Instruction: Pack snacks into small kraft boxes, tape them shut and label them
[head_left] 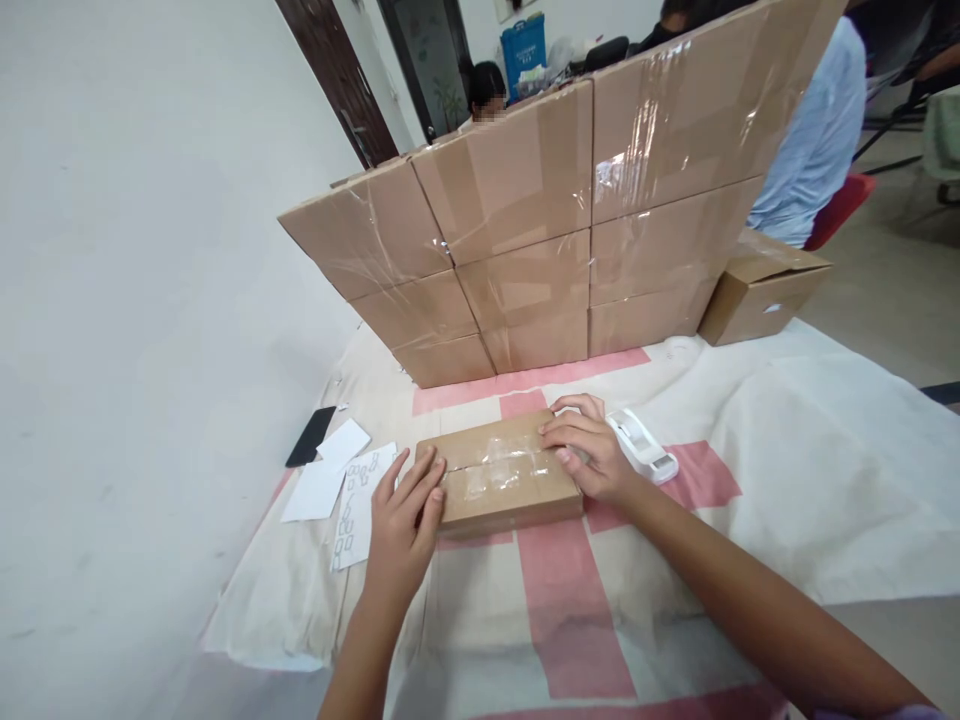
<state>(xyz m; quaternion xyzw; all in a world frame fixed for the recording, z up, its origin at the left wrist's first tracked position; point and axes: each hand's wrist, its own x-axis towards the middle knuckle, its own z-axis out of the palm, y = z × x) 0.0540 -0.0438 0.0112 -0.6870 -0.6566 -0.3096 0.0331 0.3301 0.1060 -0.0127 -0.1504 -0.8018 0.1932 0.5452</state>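
A small flat cardboard box (501,480) lies on the white and pink cloth (570,600), its top seam covered with clear tape. My left hand (405,520) rests flat against the box's left end, fingers stretched out together. My right hand (585,450) lies on the box's right end, fingers extended and pressing the tape at the seam. A white tape dispenser (643,447) sits just right of my right hand.
A wall of stacked, taped cardboard boxes (540,220) stands behind. Another box (761,285) sits at its right. White label sheets (352,490) and a black phone (310,436) lie at left near the white wall. People sit beyond the boxes.
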